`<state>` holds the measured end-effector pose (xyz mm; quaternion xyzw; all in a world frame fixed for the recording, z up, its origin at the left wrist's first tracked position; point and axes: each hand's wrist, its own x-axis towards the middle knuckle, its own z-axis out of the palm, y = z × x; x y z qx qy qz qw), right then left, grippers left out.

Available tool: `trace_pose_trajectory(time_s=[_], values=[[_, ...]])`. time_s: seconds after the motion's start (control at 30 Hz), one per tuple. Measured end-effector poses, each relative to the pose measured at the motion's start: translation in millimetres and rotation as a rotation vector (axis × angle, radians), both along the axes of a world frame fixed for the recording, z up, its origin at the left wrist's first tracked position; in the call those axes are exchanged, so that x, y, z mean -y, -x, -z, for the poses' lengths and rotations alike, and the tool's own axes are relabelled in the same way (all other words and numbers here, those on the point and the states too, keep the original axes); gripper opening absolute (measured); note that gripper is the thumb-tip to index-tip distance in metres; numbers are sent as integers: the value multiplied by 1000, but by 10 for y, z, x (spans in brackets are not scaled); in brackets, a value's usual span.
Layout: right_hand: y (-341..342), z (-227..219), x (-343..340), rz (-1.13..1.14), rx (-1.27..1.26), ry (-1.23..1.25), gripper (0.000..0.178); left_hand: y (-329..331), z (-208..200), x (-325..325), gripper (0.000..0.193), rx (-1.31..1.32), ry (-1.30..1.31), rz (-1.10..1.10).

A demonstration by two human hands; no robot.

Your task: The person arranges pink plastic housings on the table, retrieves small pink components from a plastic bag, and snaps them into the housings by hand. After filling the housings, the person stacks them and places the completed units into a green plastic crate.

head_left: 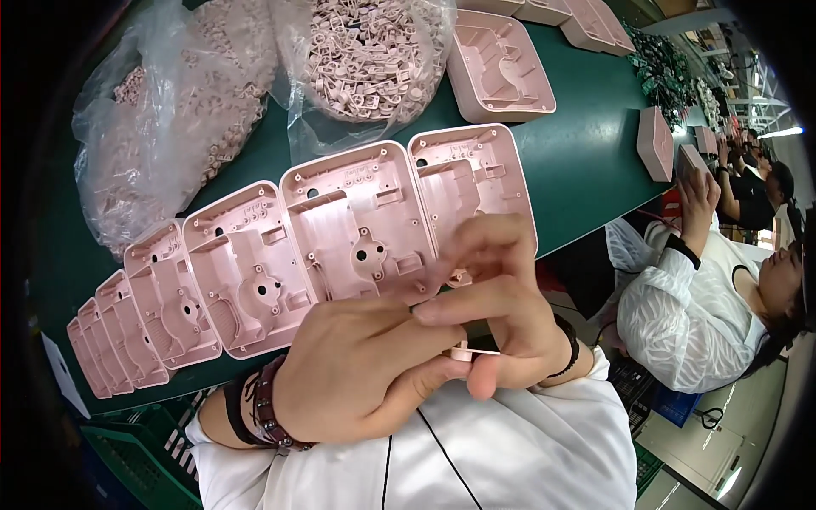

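My left hand is closed in a pinch on a small pink plastic part, which has a thin flat strip reaching to the right. The strip lies against my right hand, whose thumb and curled index finger close around it. Both hands meet in front of my body, just above the near edge of a row of pink plastic housings. The closest housing stands open side up, showing round holes and screw posts inside. Another housing beside it is partly covered by my right fingers.
Clear bags of small pink parts lie at the far left and middle of the green table. More housings stand at the back. A co-worker at the right holds a pink piece. A green crate sits lower left.
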<state>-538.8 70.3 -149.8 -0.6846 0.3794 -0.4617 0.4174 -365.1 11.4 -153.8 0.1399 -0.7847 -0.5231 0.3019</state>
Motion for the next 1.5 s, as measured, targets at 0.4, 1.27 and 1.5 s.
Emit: trace_pose_trajectory(time_s=[0.4, 1.27, 1.5], values=[[551, -438, 468, -30, -260, 589, 13, 241, -242, 60, 26, 364, 480, -271], [796, -242, 1591, -502, -884, 401, 20, 260, -207, 275, 39, 627, 386, -161], [317, -408, 1170, -312, -558, 247, 24, 14, -136, 300, 67, 388, 34, -331]])
